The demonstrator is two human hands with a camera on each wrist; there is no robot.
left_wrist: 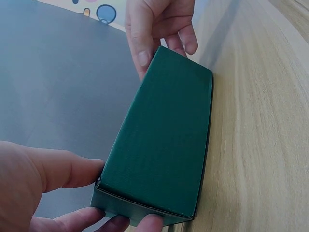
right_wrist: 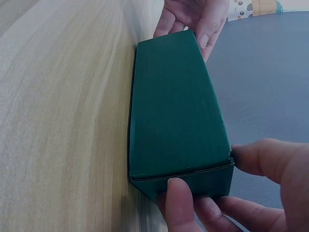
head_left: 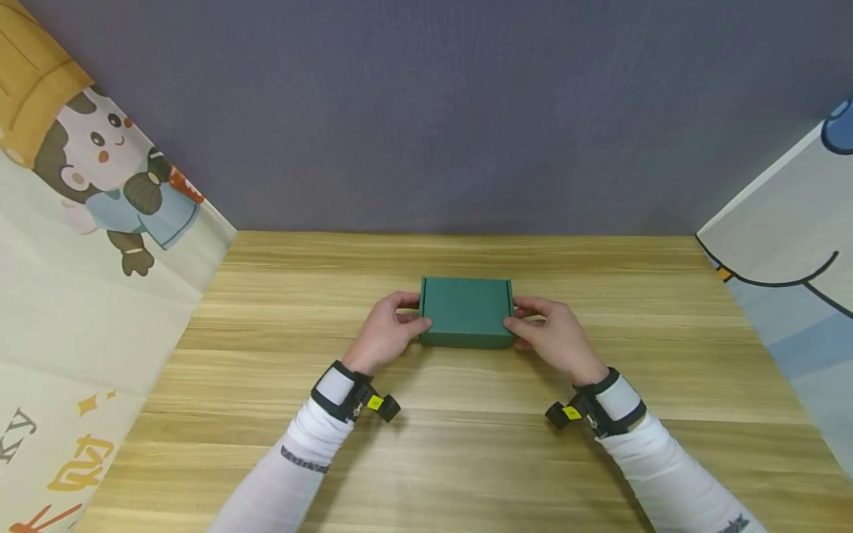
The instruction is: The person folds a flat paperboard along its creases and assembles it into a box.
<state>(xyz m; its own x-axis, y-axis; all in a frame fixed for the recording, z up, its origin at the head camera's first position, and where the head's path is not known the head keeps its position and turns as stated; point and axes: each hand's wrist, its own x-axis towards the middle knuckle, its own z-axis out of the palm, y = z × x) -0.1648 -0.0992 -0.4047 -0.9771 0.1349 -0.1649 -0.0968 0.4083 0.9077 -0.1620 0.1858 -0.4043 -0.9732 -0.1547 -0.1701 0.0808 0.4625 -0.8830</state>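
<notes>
A closed dark green cardboard box [head_left: 466, 307] sits between the two hands over the middle of the wooden table. My left hand [head_left: 392, 329] grips its left end, the thumb at the top edge and the fingers along the side. At the opposite end, my right hand [head_left: 549, 333] holds the box in the same way, thumb near the top corner. The left wrist view shows the box's long front side [left_wrist: 159, 130] and the left fingertips [left_wrist: 150, 223] against its end. In the right wrist view, the right fingertips [right_wrist: 179, 193] press the near end below the lid seam.
The wood-grain table [head_left: 466, 459] stretches out around the box. A grey-blue panel [head_left: 466, 118] rises behind its far edge. Cartoon-printed sheets line the left [head_left: 100, 296] and right [head_left: 793, 244] sides. Each wrist wears a black strap with a small camera.
</notes>
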